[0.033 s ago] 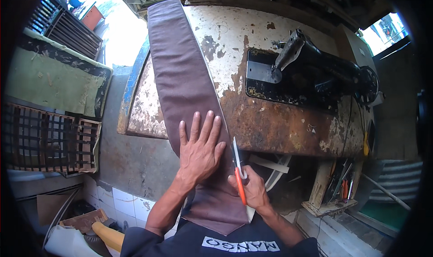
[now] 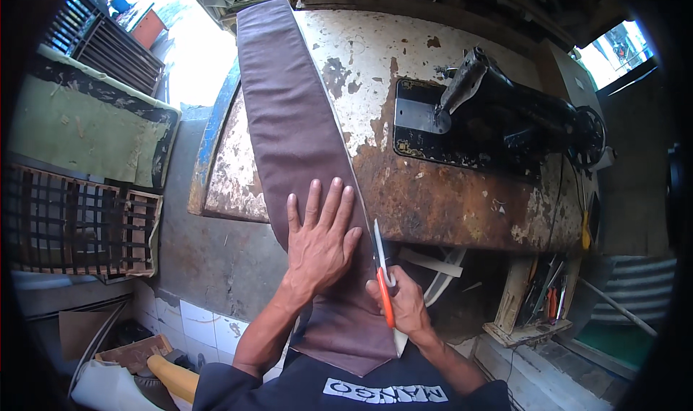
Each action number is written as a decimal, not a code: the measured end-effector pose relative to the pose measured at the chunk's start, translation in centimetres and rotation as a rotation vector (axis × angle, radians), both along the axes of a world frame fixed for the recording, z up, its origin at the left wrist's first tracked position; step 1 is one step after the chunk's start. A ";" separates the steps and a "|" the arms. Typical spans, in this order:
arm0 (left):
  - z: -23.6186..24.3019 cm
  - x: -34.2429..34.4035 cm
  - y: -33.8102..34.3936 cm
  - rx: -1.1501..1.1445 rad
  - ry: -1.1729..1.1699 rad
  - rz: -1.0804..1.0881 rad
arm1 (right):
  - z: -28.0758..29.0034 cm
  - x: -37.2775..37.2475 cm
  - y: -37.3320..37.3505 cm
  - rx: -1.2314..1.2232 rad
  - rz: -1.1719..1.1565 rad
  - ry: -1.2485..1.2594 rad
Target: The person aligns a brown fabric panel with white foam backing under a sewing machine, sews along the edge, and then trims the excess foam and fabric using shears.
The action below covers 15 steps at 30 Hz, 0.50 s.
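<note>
A long strip of brown leather-like material runs from the table's far edge down over its front edge to my lap. My left hand lies flat on it, fingers spread, near the table's front edge. My right hand grips orange-handled scissors, their blades pointing away from me along the strip's right edge. A thin pale strip lies at the blades. How far apart the blades are is hard to make out.
An old black sewing machine stands right on the worn, peeling table. Below it, a small wooden drawer holds hand tools. At the left are a green padded panel and a webbed wooden frame.
</note>
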<state>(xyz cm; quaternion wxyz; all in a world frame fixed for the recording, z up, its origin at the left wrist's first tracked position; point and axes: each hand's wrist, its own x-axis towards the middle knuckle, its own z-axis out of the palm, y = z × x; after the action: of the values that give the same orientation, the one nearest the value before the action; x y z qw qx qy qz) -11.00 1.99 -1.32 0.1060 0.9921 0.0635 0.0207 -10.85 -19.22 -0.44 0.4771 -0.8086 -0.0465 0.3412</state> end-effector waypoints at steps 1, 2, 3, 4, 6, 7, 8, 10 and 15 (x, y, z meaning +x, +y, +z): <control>0.0 -0.1 0.0 -0.002 -0.010 0.003 | 0.0 -0.1 0.0 0.020 -0.035 0.082; 0.0 -0.2 0.0 -0.013 -0.007 -0.002 | 0.1 -0.1 0.0 -0.039 -0.070 0.205; 0.0 -0.3 -0.1 -0.023 -0.003 -0.009 | 0.2 -0.2 -0.2 0.037 -0.067 0.163; 0.0 -0.4 -0.2 -0.025 -0.003 -0.002 | 0.5 -0.2 -0.5 0.061 -0.097 0.278; 0.0 -0.7 -0.3 -0.033 -0.003 -0.008 | 0.8 -0.4 -0.9 0.081 -0.131 0.398; 0.0 -0.9 -0.4 -0.036 -0.017 -0.006 | 0.8 -0.4 -1.0 0.090 -0.130 0.394; 0.1 -1.1 -0.5 -0.048 -0.023 -0.014 | 0.8 -0.3 -1.1 0.103 -0.125 0.405; 0.3 -1.6 -0.6 -0.060 -0.028 -0.021 | 0.3 0.1 -0.8 0.121 -0.078 0.275; 0.4 -2.8 -0.2 -0.134 0.013 -0.069 | -0.6 1.1 -0.2 0.179 -0.094 0.225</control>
<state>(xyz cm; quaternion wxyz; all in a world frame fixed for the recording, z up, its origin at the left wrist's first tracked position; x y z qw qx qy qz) -13.79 1.74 -0.90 0.1725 0.9845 0.0313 0.0062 -9.77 -19.42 -1.03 0.5649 -0.7208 0.0151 0.4014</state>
